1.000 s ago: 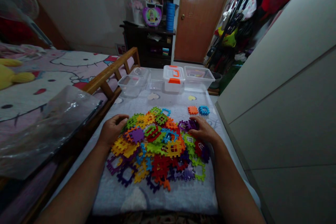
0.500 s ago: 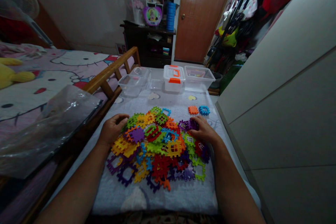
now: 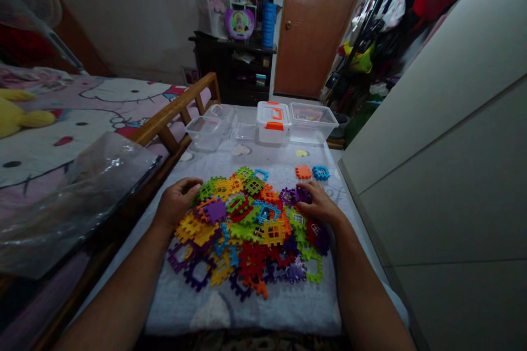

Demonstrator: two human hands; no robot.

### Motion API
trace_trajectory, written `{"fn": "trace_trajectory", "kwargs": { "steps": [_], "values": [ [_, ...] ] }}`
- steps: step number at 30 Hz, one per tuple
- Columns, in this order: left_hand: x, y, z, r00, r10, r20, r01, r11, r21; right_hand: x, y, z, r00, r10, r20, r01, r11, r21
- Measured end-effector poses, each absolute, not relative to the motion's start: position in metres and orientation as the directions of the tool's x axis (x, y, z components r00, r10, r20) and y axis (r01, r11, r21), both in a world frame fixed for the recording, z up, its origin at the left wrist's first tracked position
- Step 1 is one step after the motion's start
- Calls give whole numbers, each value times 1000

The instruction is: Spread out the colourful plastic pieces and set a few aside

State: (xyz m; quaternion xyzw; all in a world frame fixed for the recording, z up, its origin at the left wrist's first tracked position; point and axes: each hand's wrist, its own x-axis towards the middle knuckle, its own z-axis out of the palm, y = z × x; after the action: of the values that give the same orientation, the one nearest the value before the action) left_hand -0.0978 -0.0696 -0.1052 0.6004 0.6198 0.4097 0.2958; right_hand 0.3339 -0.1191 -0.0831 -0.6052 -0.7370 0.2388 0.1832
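A heap of plastic interlocking building tiles in many colours, several with window grids or square holes, covers the middle of the cloth. My left hand rests at the heap's left edge by the green tiles, thumb apart from the fingers and nothing held. At the right edge, my right hand lies with thumb and fingers apart around a purple tile; it seems to touch the tile without gripping it. Behind that hand, an orange tile and a blue tile lie separate from the heap.
Along the far edge stand clear plastic boxes, a lidded box with orange clips and an open clear bin. A wooden bed rail and a plastic bag flank the left. A pale cabinet borders the right.
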Motion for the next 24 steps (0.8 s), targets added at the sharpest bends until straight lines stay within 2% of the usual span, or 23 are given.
{"fn": "trace_trajectory", "kwargs": {
  "steps": [11,15,20,24],
  "values": [
    [-97,-68,-106,-101,987,124,504,-57,862,328,-119,-74,-216,975,-50,840,159,-519],
    [-98,-69,-106,-104,987,126,503,-57,863,330,-117,-65,-214,977,1,854,187,-486],
    [-96,-70,-104,-99,987,127,505,-60,861,325,-89,-48,-207,971,120,893,238,-381],
    [-95,-70,-103,-104,987,124,500,-56,864,303,-54,-46,-216,974,61,941,225,-253]
  ]
}}
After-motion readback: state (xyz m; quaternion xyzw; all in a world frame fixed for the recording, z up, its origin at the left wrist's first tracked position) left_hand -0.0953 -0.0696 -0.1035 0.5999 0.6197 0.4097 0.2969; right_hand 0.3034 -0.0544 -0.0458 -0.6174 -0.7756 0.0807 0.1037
